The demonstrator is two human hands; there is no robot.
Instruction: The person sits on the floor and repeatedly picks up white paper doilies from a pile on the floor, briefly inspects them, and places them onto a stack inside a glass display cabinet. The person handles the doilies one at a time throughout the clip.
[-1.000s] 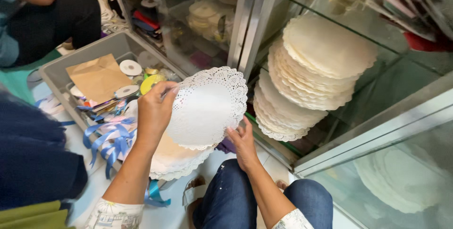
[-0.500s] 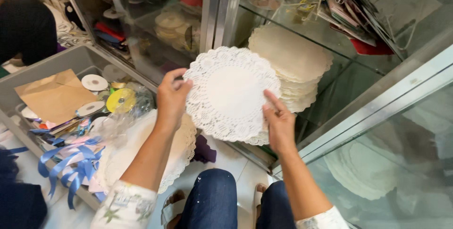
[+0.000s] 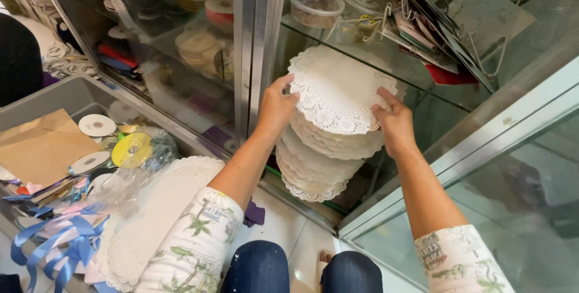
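**White doily between two hands, over a stack**

The doily [image 3: 338, 94] is a round, white paper disc with a lacy, scalloped rim and a plain middle. It lies nearly flat, tipped slightly toward the camera, between the left hand [image 3: 276, 107] and the right hand [image 3: 395, 123]; the left hand's fingers pinch its left rim and the right hand's fingertips press its right rim. Directly beneath it, just under both hands, sits the stack [image 3: 322, 160] of like doilies, white and lace-edged, fanned unevenly so that lower rims jut out toward the person. The top doily rests on or just above this stack; which cannot be told.
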